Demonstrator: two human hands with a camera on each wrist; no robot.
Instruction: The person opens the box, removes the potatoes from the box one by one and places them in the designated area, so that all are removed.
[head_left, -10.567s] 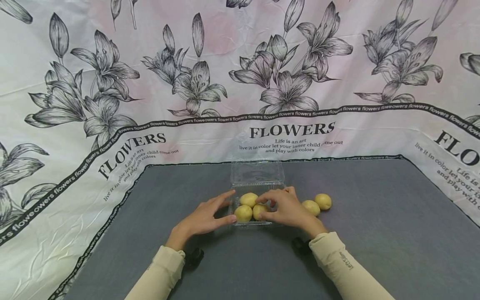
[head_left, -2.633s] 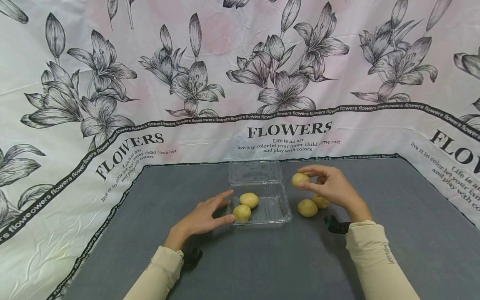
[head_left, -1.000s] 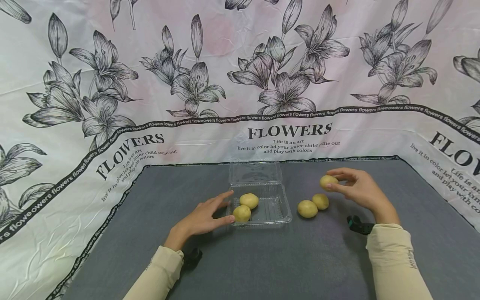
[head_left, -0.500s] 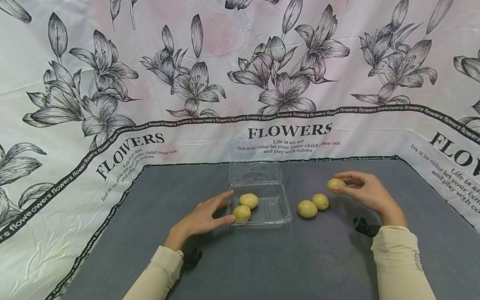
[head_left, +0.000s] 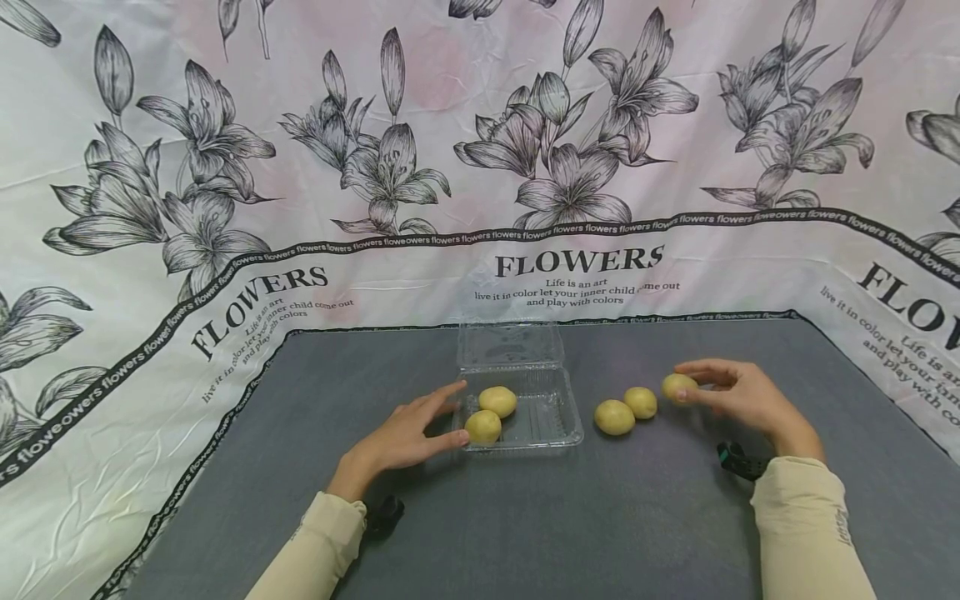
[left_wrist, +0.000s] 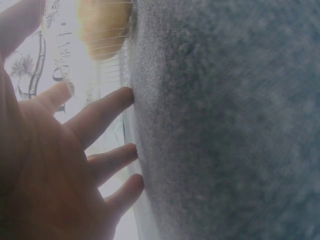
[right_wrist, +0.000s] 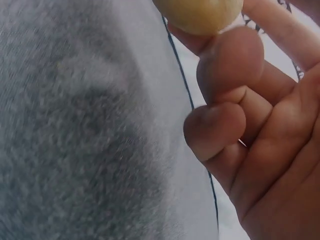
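Note:
A clear plastic clamshell box (head_left: 540, 417) stands with its lid (head_left: 512, 343) raised at the back. Two yellow, lemon-like fruits (head_left: 497, 402) lie in its left half. My left hand (head_left: 401, 433) spreads thumb and fingers along the box's left side, seeming to touch it; in the left wrist view the hand's fingers (left_wrist: 102, 112) are extended beside the clear wall. To the right of the box, my right hand (head_left: 738, 396) pinches a third yellow fruit (head_left: 678, 389) between thumb and fingers, low over the table. Whether that fruit touches the tabletop, I cannot tell.
Two more yellow fruits (head_left: 615, 417) sit side by side on the grey table (head_left: 525, 525), between the box and my right hand. Behind the table hangs a white cloth (head_left: 420, 283) printed with flowers. A dark wrist strap (head_left: 741, 461) shows at the right wrist.
A fruit left the right half of the box in my right hand's grip and moved right, past the two on the table, then downward. The left hand has stayed at the box.

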